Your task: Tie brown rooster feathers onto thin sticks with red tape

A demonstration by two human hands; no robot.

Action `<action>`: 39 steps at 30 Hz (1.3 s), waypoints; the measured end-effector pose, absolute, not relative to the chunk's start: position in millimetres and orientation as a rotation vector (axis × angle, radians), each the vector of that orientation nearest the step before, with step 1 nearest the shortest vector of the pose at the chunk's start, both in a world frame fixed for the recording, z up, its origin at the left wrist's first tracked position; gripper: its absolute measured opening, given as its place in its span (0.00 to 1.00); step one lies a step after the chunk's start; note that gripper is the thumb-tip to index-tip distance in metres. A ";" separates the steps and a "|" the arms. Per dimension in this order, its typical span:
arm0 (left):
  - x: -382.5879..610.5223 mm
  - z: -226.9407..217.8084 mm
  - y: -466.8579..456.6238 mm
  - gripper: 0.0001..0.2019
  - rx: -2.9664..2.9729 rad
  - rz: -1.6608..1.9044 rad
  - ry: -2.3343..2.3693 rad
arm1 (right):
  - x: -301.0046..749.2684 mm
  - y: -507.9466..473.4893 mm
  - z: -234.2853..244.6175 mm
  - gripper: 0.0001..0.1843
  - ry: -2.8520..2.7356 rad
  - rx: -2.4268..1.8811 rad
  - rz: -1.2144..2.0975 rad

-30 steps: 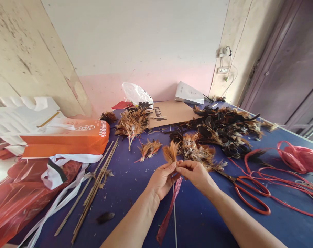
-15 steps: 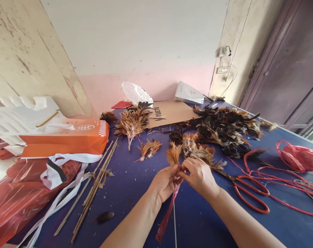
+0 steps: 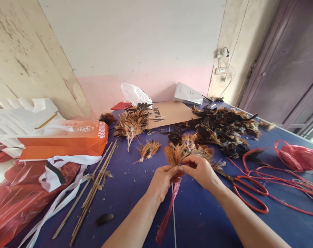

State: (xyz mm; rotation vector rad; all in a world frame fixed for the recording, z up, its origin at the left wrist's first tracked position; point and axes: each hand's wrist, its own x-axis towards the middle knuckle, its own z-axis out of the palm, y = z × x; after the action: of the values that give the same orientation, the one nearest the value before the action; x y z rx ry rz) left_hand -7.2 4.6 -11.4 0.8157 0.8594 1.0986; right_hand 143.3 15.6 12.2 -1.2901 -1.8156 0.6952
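Note:
My left hand (image 3: 161, 181) pinches the base of a small bunch of orange-brown feathers (image 3: 175, 154) above the blue table (image 3: 197, 220). My right hand (image 3: 201, 171) meets it from the right, fingers closed on the same bunch at its base. A red plastic strip (image 3: 169, 212) hangs down from under the two hands. Beside it a thin pale stick (image 3: 174, 215) runs toward me. A large heap of dark and brown feathers (image 3: 223, 129) lies just beyond my right hand.
Red-handled scissors (image 3: 249, 193) and red cord (image 3: 288, 196) lie to the right, by a pink plastic bag (image 3: 297, 156). Thin bamboo sticks (image 3: 94, 189) lie left, near an orange bag (image 3: 66, 137) and red plastic (image 3: 19, 196). Two tied feather bunches (image 3: 132, 124) and cardboard (image 3: 172, 112) sit farther back.
Both hands stayed together on the feather bunch, working at its base. The right hand's fingers shifted over the bunch, and the bunch now fans out slightly wider.

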 end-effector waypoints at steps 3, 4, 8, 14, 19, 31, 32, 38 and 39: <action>-7.0 -9.6 2.4 0.15 0.995 1.072 0.903 | 141.1 16.6 9.0 0.12 -1.734 -1.225 0.841; -6.8 -9.1 1.9 0.15 1.048 1.071 0.911 | 140.0 16.5 7.7 0.11 -1.706 -1.204 0.873; -6.0 -7.1 1.6 0.13 1.193 1.083 0.937 | 136.2 15.9 3.9 0.10 -1.634 -1.184 0.940; -7.2 -9.7 4.6 0.14 1.278 1.076 0.987 | 155.5 22.4 14.5 0.12 -1.722 -1.253 0.894; -10.1 -18.1 8.9 0.14 1.066 1.104 0.961 | 205.5 33.8 25.7 0.11 -1.799 -1.603 0.488; -11.0 -19.4 10.7 0.15 0.969 1.091 0.934 | 210.8 38.3 7.0 0.15 -2.328 -2.006 0.135; -10.9 -19.5 10.7 0.16 0.975 1.087 0.939 | 209.7 38.8 6.3 0.15 -2.334 -2.018 0.118; -11.5 -20.6 10.8 0.16 1.015 1.069 0.951 | 212.7 39.9 3.7 0.12 -2.346 -2.102 0.156; -11.7 -20.9 10.7 0.16 1.018 1.067 0.949 | 213.6 40.1 3.2 0.11 -2.347 -2.111 0.162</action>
State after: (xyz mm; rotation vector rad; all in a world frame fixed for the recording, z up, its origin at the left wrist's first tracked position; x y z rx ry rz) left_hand -11.7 10.7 -20.9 1.0181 0.9492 1.0667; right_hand 213.6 40.1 3.2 -2.1112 -2.3472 0.1617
